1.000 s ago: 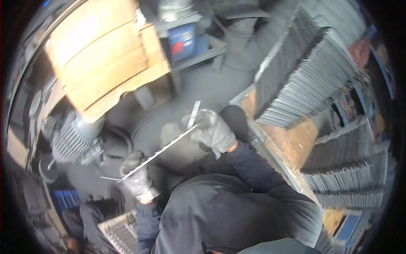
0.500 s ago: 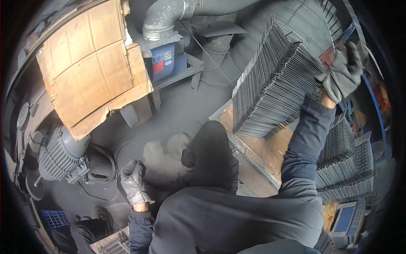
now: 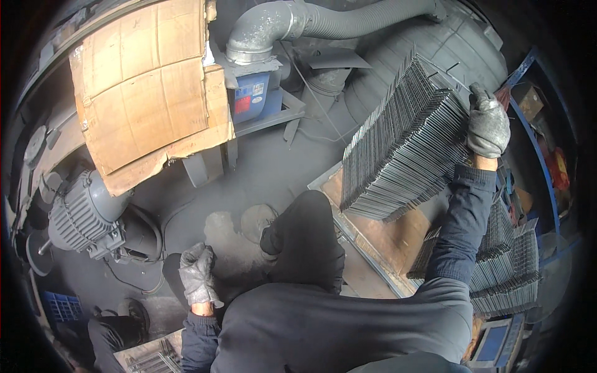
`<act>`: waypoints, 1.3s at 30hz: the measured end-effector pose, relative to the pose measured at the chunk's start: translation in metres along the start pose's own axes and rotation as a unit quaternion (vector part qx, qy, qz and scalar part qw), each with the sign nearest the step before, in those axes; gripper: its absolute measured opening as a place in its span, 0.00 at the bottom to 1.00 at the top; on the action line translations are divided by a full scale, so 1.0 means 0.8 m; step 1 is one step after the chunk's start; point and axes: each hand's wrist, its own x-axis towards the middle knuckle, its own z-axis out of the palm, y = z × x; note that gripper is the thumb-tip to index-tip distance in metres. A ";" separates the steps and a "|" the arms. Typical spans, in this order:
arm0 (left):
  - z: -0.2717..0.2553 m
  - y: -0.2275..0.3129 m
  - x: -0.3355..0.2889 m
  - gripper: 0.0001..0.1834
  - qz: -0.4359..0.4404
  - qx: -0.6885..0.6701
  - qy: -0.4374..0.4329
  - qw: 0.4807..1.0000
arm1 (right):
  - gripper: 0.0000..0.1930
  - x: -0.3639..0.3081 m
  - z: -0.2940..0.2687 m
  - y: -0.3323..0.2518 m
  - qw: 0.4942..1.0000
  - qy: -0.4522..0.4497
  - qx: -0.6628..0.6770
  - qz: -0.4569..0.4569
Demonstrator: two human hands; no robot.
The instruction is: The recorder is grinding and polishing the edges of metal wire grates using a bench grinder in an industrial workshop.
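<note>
A tall, leaning stack of thin, dark metal wire pieces stands ahead on the right. My right hand, in a grey, dusty glove, is at the stack's far right end. Its fingers are closed on a thin wire piece at the top, though the fingertips are partly hidden. My left hand, in a matching glove, is held low on the left beside my leg. Its fingers are curled in, and whatever they may hold is hidden.
The stack rests on a board. More wire bundles lie by my right forearm. Cardboard sheets cover a machine at left, above an electric motor. A blue blower joins a grey duct. Another person's leg shows lower left.
My right hand has gone from spread fingers to closed ones at the stack's end. The left hand stays low, still curled. The whole view has shifted slightly.
</note>
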 end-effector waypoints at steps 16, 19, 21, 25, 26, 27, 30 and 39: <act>-0.018 -0.034 0.003 0.15 -0.015 -0.008 -0.031 0.999 | 0.20 -0.017 0.004 0.037 0.922 -0.131 0.355 0.078; -0.020 -0.041 0.004 0.14 -0.016 -0.008 -0.022 1.000 | 0.21 -0.010 0.002 0.035 0.834 -0.116 0.526 0.119; -0.020 -0.043 0.003 0.14 -0.041 -0.068 -0.044 0.996 | 0.21 -0.007 -0.002 0.024 0.823 -0.017 0.546 0.155; -0.018 -0.048 -0.001 0.14 -0.053 -0.061 -0.046 0.996 | 0.28 -0.012 -0.019 -0.012 0.984 -0.167 0.045 0.044; -0.017 -0.048 -0.002 0.14 -0.047 -0.062 -0.048 0.996 | 0.29 -0.014 -0.022 -0.022 0.986 -0.149 0.048 0.051; -0.017 -0.049 -0.004 0.14 -0.047 -0.070 -0.048 0.995 | 0.29 -0.013 -0.028 -0.028 0.986 -0.146 0.055 0.060; -0.017 -0.050 -0.008 0.15 -0.030 -0.012 -0.036 0.999 | 0.28 -0.012 -0.038 -0.041 0.990 -0.112 0.065 0.062; -0.033 -0.061 -0.009 0.15 0.009 0.066 -0.023 0.998 | 0.21 -0.029 -0.022 -0.064 0.980 -0.031 0.185 0.064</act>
